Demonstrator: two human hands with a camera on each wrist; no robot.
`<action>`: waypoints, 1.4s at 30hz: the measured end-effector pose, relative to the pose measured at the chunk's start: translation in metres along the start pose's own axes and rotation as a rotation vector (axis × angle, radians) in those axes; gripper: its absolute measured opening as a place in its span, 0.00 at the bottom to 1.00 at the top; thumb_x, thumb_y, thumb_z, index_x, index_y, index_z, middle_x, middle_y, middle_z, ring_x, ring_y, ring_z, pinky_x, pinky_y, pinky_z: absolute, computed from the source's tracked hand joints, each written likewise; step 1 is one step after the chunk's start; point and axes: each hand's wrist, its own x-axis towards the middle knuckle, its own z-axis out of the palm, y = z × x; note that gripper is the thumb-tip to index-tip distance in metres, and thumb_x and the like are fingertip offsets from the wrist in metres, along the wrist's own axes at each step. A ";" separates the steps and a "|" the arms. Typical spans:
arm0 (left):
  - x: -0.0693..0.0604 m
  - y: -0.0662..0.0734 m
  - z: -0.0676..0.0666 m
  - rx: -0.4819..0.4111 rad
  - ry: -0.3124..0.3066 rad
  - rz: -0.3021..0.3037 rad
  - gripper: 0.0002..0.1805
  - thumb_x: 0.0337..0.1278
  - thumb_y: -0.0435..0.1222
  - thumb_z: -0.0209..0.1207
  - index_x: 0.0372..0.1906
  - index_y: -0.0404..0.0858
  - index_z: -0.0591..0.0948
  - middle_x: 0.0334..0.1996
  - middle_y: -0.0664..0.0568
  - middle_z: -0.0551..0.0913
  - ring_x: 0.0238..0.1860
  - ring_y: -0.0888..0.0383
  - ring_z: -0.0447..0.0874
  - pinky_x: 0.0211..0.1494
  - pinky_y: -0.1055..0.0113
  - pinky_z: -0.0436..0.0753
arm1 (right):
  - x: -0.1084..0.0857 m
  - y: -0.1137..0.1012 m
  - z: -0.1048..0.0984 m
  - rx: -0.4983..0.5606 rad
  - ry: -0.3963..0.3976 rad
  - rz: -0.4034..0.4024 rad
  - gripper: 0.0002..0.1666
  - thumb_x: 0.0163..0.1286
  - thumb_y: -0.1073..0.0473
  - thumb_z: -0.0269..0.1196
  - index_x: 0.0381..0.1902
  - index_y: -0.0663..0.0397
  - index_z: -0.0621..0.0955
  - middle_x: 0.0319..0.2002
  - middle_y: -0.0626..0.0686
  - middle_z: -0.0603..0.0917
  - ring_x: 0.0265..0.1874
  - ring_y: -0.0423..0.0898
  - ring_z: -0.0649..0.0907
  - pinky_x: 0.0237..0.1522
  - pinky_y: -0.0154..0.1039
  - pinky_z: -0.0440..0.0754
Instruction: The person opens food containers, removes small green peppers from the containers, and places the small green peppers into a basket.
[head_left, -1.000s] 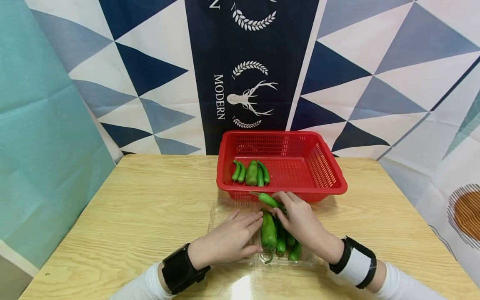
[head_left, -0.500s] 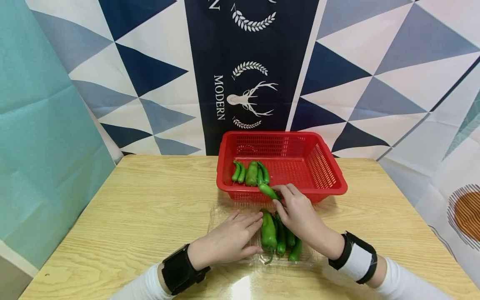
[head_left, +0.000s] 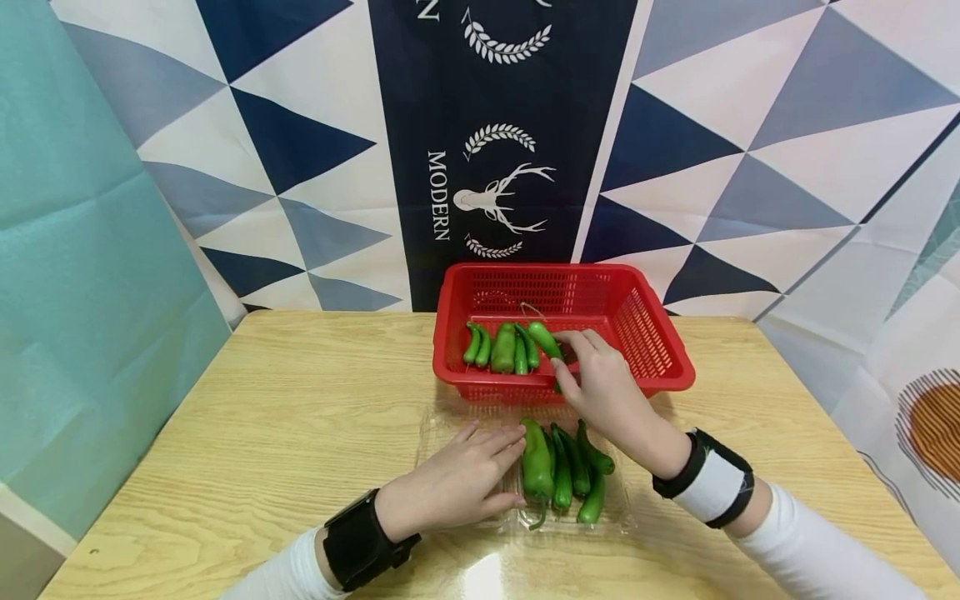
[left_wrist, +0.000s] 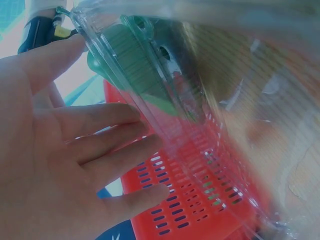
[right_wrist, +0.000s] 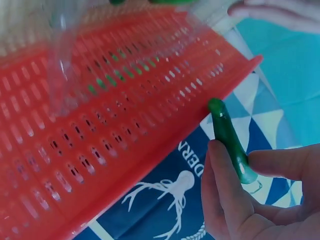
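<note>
My right hand (head_left: 603, 392) pinches a slim green pepper (head_left: 545, 340) between thumb and fingers, over the front of the red basket (head_left: 637, 382). In the right wrist view this pepper (right_wrist: 230, 140) appears above the basket's rim. Several green peppers (head_left: 503, 348) lie side by side at the basket's left. My left hand (head_left: 457, 477), fingers extended, rests at the clear plastic container (head_left: 618, 515), fingertips by a large pale green pepper (head_left: 537, 467). Darker slim peppers (head_left: 562, 483) lie beside that one. The left wrist view shows the fingers (left_wrist: 120, 155) straight along the container's side.
The wooden table (head_left: 300, 400) carries the container in front of the basket. Behind stands a patterned cloth (head_left: 502, 167) with triangles and a deer head. A teal sheet (head_left: 97, 250) hangs at the left.
My right hand has lifted the pepper away from the container and moved it forward over the basket, turning its stem end away. The left hand has stayed in place.
</note>
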 end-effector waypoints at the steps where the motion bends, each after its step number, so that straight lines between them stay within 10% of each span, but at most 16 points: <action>1: 0.000 0.000 0.000 -0.001 -0.002 -0.001 0.37 0.64 0.59 0.49 0.67 0.37 0.68 0.69 0.48 0.66 0.69 0.52 0.65 0.68 0.46 0.65 | 0.002 0.001 -0.001 0.005 0.005 0.000 0.17 0.61 0.65 0.64 0.47 0.68 0.78 0.36 0.60 0.81 0.33 0.51 0.82 0.31 0.43 0.84; 22: -0.001 0.000 0.000 -0.002 0.005 0.001 0.37 0.64 0.59 0.49 0.67 0.37 0.68 0.69 0.48 0.66 0.69 0.53 0.65 0.69 0.46 0.65 | 0.054 0.013 -0.002 0.043 -0.100 0.124 0.17 0.66 0.64 0.58 0.50 0.68 0.74 0.37 0.61 0.82 0.34 0.53 0.84 0.35 0.48 0.85; 42: -0.001 0.001 0.001 0.010 0.001 -0.004 0.37 0.64 0.59 0.48 0.67 0.37 0.68 0.69 0.47 0.66 0.69 0.53 0.64 0.70 0.47 0.64 | 0.091 0.039 0.017 -0.034 -0.300 0.320 0.16 0.66 0.62 0.57 0.49 0.67 0.76 0.28 0.60 0.84 0.15 0.46 0.78 0.16 0.35 0.74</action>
